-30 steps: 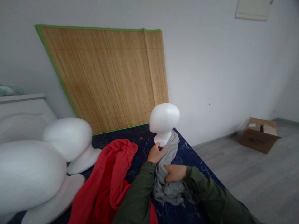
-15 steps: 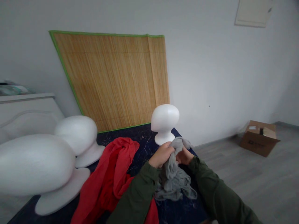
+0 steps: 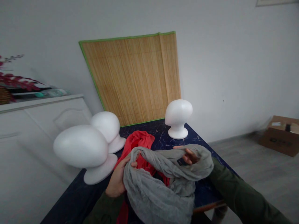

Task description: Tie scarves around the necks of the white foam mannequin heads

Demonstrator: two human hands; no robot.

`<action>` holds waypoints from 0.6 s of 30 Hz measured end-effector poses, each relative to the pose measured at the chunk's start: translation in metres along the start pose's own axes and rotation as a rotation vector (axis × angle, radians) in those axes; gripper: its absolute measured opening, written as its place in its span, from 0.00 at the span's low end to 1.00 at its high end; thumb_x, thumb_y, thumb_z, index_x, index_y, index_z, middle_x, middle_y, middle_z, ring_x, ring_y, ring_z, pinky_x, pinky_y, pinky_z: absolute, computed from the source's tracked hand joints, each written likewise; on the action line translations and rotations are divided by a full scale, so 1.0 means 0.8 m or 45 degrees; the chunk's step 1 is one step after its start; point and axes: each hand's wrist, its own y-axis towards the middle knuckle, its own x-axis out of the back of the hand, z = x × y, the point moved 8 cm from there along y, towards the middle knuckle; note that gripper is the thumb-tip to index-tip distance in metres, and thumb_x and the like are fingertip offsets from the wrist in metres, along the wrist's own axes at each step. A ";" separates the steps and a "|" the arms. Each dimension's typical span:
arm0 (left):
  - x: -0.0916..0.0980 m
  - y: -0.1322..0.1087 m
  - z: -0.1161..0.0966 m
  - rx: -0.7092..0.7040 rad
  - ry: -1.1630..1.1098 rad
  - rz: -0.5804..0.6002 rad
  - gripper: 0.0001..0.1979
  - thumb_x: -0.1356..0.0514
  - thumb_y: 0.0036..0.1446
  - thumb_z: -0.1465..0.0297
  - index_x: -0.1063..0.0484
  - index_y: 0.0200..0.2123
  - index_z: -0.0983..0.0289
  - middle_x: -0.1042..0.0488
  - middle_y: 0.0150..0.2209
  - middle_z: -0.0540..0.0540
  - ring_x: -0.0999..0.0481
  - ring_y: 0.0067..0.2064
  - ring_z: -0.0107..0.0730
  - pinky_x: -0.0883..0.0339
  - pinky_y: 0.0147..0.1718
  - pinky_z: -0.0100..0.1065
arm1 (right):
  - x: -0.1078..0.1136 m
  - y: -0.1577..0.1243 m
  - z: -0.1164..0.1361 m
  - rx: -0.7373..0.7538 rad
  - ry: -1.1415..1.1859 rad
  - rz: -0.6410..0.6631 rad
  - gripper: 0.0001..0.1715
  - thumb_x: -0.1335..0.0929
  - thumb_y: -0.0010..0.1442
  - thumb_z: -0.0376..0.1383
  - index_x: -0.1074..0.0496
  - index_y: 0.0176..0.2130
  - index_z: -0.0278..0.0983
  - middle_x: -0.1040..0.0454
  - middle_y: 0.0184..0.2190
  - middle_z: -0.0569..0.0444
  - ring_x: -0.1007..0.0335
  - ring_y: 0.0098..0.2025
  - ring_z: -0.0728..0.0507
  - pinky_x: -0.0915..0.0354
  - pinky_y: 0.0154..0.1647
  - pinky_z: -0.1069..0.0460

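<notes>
A crumpled grey scarf (image 3: 158, 189) hangs in a wide loop between my two hands, close to the camera. My left hand (image 3: 118, 179) grips its left edge from below, and my right hand (image 3: 189, 155) holds its upper right fold. Behind the loop, a red scarf (image 3: 140, 143) lies bunched on the dark blue marbled table (image 3: 149, 124) and partly hides under the grey cloth. Several white foam mannequin heads stand on the table: one (image 3: 80, 146) just beyond my left hand, another (image 3: 105, 126) behind it, a third (image 3: 178, 113) at the far edge.
A bamboo mat (image 3: 130, 77) with green edging hangs on the wall behind the table. A white cabinet (image 3: 46, 130) stands to the left, with a red plant (image 3: 14, 81) on top. A cardboard box (image 3: 280, 137) sits on the grey floor at the right.
The grey scarf has risen off the table and now spreads in a loop between my hands, which have moved apart. The view has swung left, and the red scarf is now partly covered.
</notes>
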 end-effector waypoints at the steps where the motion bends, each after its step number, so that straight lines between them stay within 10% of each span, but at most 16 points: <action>1: 0.029 0.010 -0.007 -0.090 0.112 -0.116 0.17 0.50 0.46 0.62 0.30 0.37 0.64 0.41 0.16 0.48 0.42 0.16 0.26 0.42 0.17 0.31 | -0.037 0.015 0.017 0.035 0.112 0.250 0.29 0.41 0.53 0.48 0.32 0.44 0.30 0.38 0.16 0.56 0.44 0.15 0.50 0.39 0.21 0.53; 5: 0.120 0.033 -0.031 -0.562 0.545 -0.646 0.17 0.47 0.43 0.67 0.31 0.38 0.64 0.30 0.29 0.53 0.30 0.32 0.37 0.34 0.33 0.38 | -0.090 0.128 0.103 0.221 0.157 0.074 0.19 0.41 0.56 0.38 0.35 0.45 0.32 0.31 0.26 0.52 0.34 0.26 0.48 0.35 0.28 0.53; 8: 0.136 0.037 -0.030 -0.844 0.972 -0.836 0.21 0.44 0.39 0.69 0.33 0.41 0.66 0.30 0.40 0.60 0.34 0.47 0.47 0.43 0.49 0.46 | -0.107 0.199 0.135 0.300 0.076 -0.225 0.20 0.43 0.55 0.29 0.39 0.49 0.36 0.30 0.36 0.53 0.33 0.36 0.50 0.36 0.39 0.53; 14: 0.090 0.047 0.006 -1.071 1.562 -0.463 0.17 0.47 0.47 0.69 0.32 0.43 0.67 0.31 0.45 0.62 0.34 0.49 0.42 0.43 0.50 0.43 | -0.114 0.189 0.057 0.296 -0.293 -0.527 0.06 0.35 0.50 0.26 0.31 0.30 0.34 0.30 0.27 0.55 0.34 0.34 0.47 0.39 0.44 0.50; 18: 0.087 0.050 0.009 -1.081 1.560 -0.423 0.15 0.46 0.49 0.67 0.30 0.40 0.65 0.29 0.44 0.60 0.32 0.48 0.41 0.41 0.50 0.42 | -0.053 0.141 0.003 0.216 -0.497 -0.835 0.10 0.37 0.58 0.36 0.33 0.40 0.34 0.32 0.38 0.51 0.35 0.38 0.47 0.36 0.41 0.47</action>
